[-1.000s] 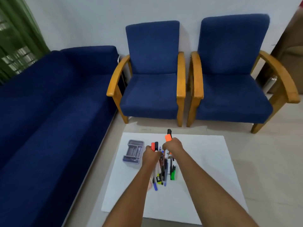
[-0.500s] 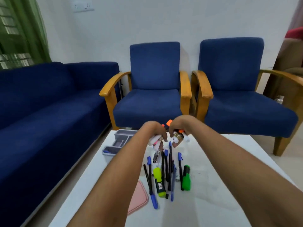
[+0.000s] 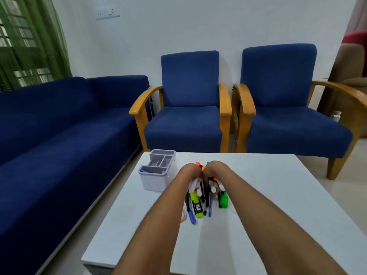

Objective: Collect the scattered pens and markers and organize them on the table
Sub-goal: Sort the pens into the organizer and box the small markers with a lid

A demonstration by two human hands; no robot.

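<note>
Multicoloured pens and markers (image 3: 200,203) bundled | left hand (image 3: 191,172), right hand (image 3: 213,171): grip clasps bundle

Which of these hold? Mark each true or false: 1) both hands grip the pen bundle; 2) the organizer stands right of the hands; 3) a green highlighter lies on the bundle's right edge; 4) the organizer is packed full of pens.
1) True: the left hand and right hand both grip the pen bundle.
2) False: the organizer stands left of the hands, on the white table.
3) True: the green highlighter lies there.
4) False: most compartments look empty; only something blue shows in the nearest one.
</note>
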